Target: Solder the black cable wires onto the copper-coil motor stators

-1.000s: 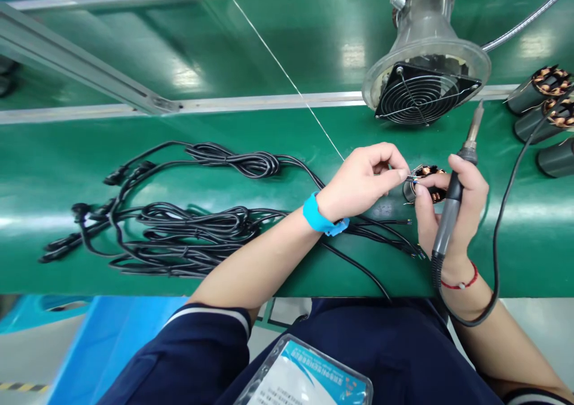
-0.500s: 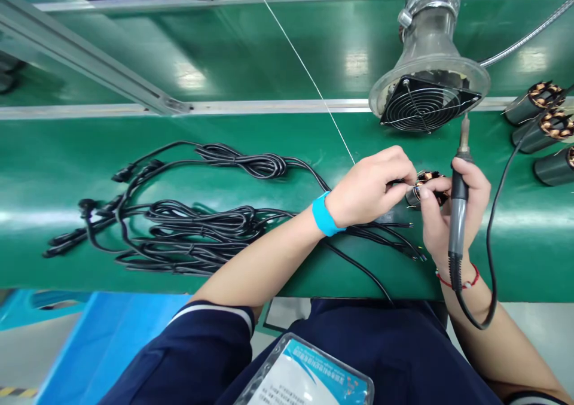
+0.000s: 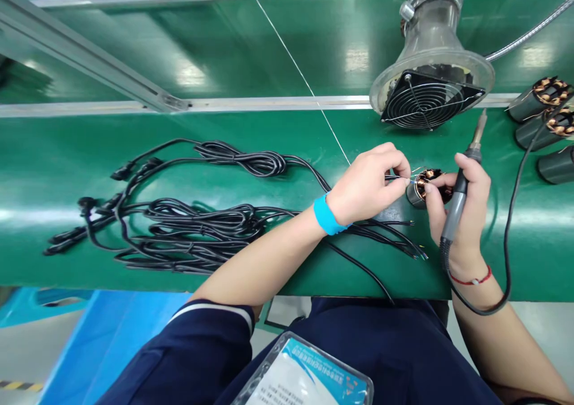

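Note:
My left hand (image 3: 365, 183), a blue band at its wrist, pinches the end of a black power cable (image 3: 393, 178) beside a motor stator (image 3: 417, 198). A thin pale wire (image 3: 305, 79) slants down from above to this hand. In my right hand (image 3: 469, 219) a soldering iron (image 3: 456, 206) rests against the palm, its tip pointing up and away from the stator. Fingertips of the right hand reach to the thin wires at the stator's copper windings; what exactly they pinch is too small to tell. The stator stands upright and is partly hidden by those fingers.
Bundled black cables (image 3: 201, 219) lie across the left of the green bench (image 3: 81, 154). Their stripped ends (image 3: 419, 252) lie near my right hand. A fume extractor (image 3: 424, 103) hangs above the stator. Several more stators (image 3: 527, 106) stand at the right. The iron's cord (image 3: 509, 231) loops over my right forearm.
The soldering iron has tilted, its tip swinging right and its lower end left. My right hand has shifted slightly at the stator, uncovering more of the windings. My left hand has barely moved.

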`<state>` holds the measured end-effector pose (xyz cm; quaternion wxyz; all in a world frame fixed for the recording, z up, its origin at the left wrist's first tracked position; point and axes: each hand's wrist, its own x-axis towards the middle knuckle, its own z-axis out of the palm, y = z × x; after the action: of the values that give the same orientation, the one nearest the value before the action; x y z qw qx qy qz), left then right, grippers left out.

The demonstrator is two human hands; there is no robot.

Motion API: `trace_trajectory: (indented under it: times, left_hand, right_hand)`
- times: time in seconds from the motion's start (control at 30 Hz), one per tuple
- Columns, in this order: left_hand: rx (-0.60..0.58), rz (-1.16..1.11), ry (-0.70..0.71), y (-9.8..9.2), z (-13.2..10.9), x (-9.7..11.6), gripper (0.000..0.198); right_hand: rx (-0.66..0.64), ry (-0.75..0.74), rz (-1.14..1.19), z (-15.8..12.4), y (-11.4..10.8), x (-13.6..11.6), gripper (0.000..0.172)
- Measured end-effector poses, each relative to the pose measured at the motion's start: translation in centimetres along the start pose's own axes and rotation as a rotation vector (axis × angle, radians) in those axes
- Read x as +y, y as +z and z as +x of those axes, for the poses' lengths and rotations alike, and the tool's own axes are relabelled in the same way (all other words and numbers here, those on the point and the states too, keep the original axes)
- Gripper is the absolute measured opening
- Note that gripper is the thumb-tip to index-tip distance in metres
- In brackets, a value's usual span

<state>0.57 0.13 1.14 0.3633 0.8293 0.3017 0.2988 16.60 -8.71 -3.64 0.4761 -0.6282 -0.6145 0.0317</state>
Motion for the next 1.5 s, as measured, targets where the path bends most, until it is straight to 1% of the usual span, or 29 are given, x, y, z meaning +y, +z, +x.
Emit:
trace_trajectory:
  times: [0.1,0.2,0.27,0.43,0.57,0.7,1.0,1.1,1.33,1.5]
  left_hand:
    - [-0.006,-0.008,-0.029,0.0,0.0,0.3,0.012]
    - [-0.015,-0.009,-0.038,0.0,-0.1,0.5,0.012]
    - [-0.024,-0.002,-0.038,0.1,-0.1,0.6,0.012]
    - [-0.024,0.039,-0.033,0.3,-0.2,0.5,0.014]
    - [-0.017,0.044,-0.023,0.4,-0.2,0.4,0.015]
    - [-0.014,0.037,-0.040,0.5,-0.2,0.4,0.015]
    - [-0.002,0.021,-0.048,0.6,-0.3,0.3,0.014]
    - [0.005,0.018,-0.042,0.6,-0.3,0.2,0.013]
    - [0.013,0.027,-0.037,0.7,-0.3,0.1,0.013]
    - [0.017,0.029,-0.042,0.7,-0.4,0.2,0.013]
  right_hand:
    - [-0.002,0.016,-0.006,-0.3,0.0,0.1,0.058]
    - [0.013,-0.052,-0.029,-0.7,-0.6,-0.2,0.060]
    - [0.058,-0.079,-0.014,-1.1,-1.1,-0.7,0.056]
    - [0.212,-0.095,0.161,-2.6,-2.1,-1.7,0.043]
    - [0.182,-0.186,0.153,-3.9,-2.7,-1.2,0.031]
    - [0.217,-0.264,0.187,-4.3,-3.0,-0.7,0.020]
    - [0.207,-0.278,0.165,-4.1,-2.7,-0.7,0.020]
    - [0.196,-0.318,0.212,-4.0,-2.7,-0.6,0.023]
    - [0.156,-0.337,0.257,-3.9,-2.8,-0.6,0.028]
    - [0.183,-0.323,0.222,-4.0,-2.7,-0.7,0.026]
